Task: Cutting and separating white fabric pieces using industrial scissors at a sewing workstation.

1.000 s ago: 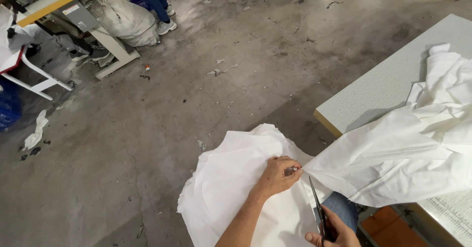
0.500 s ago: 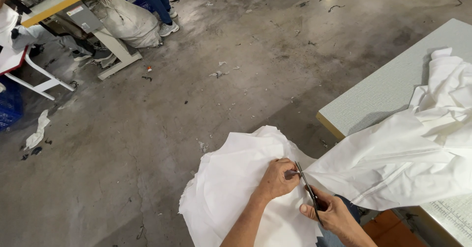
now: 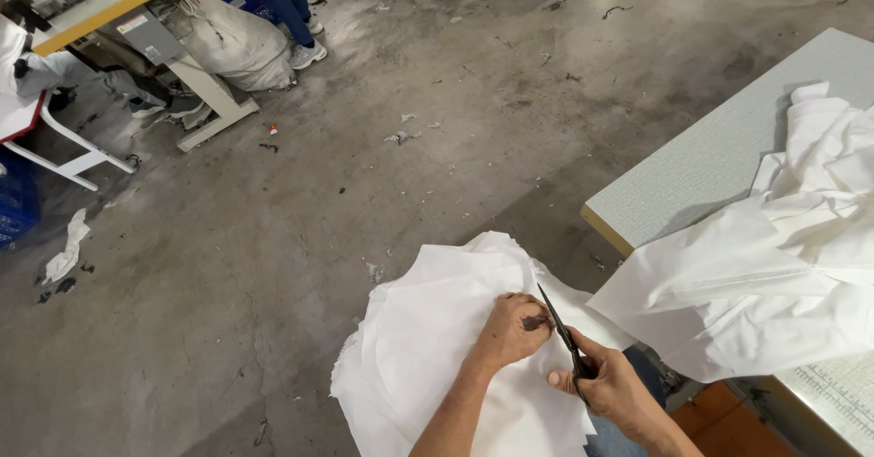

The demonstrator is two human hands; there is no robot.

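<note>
The left hand (image 3: 512,330) is curled down on a sheet of white fabric (image 3: 437,348) at the lower centre of the frame, fingers bent tight and pinching the cloth near a small dark spot at the fingertips. The right hand (image 3: 608,386), just beside it to the lower right, is closed around the handles of dark scissors (image 3: 563,333), whose blades are nearly together and point up and left toward the pinched spot, the tips just beside the left fingers. The fabric lies draped over the person's lap, spreading left and down out of the frame. Half a second ago the scissors met the left fingers almost point to point; now the blades stand a little higher and the right hand has drawn slightly right, while the left hand has kept its pinch in the same place. At the right edge a pale grey table (image 3: 719,166) bears a heap of white cloth (image 3: 792,257) that hangs over its near edge. The concrete floor (image 3: 382,175) is stained and dotted with scraps. In the upper left stand a yellow-edged workbench (image 3: 100,11), a stuffed pale sack (image 3: 232,43) and another person's legs (image 3: 287,6) in blue trousers.
</note>
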